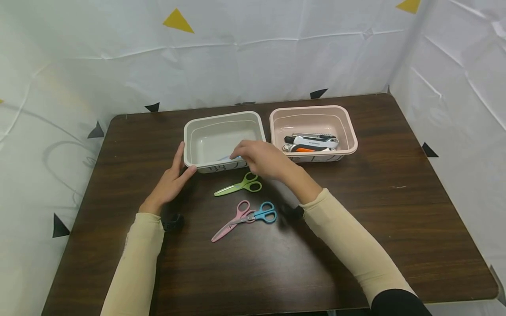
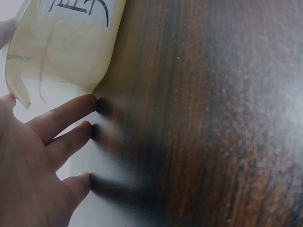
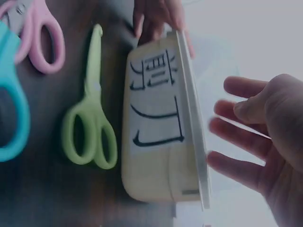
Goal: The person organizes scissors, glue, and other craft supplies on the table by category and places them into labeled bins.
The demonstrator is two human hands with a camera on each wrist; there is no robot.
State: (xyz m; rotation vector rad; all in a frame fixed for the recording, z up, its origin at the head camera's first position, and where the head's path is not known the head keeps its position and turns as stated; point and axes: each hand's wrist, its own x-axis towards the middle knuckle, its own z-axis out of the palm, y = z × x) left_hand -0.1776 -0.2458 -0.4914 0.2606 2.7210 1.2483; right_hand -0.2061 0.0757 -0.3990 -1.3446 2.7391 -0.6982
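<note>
My left hand (image 1: pixel 168 186) touches the near left corner of a pale grey-green bin (image 1: pixel 221 118), thumb at the front rim and fingers along its side. In the left wrist view, its lower fingertips (image 2: pixel 85 130) reach the tabletop. My right hand (image 1: pixel 262 160) is over the bin's front right rim, its fingers loosely bent with nothing seen between them in the right wrist view. A small pale blue item (image 1: pixel 225 158) shows inside by the front wall, mostly hidden. Green scissors (image 1: pixel 237 186) lie just in front of the bin. Nearer, blue-handled scissors (image 1: pixel 261 214) cross pink scissors (image 1: pixel 233 224).
A pink bin (image 1: pixel 314 110) stands to the right of the grey-green one and holds several cutter knives (image 1: pixel 314 142). Black handwritten characters mark a label (image 3: pixel 156 99) on the grey-green bin. White sheeting (image 1: pixel 245 66) hangs behind the brown table (image 1: pixel 395 219).
</note>
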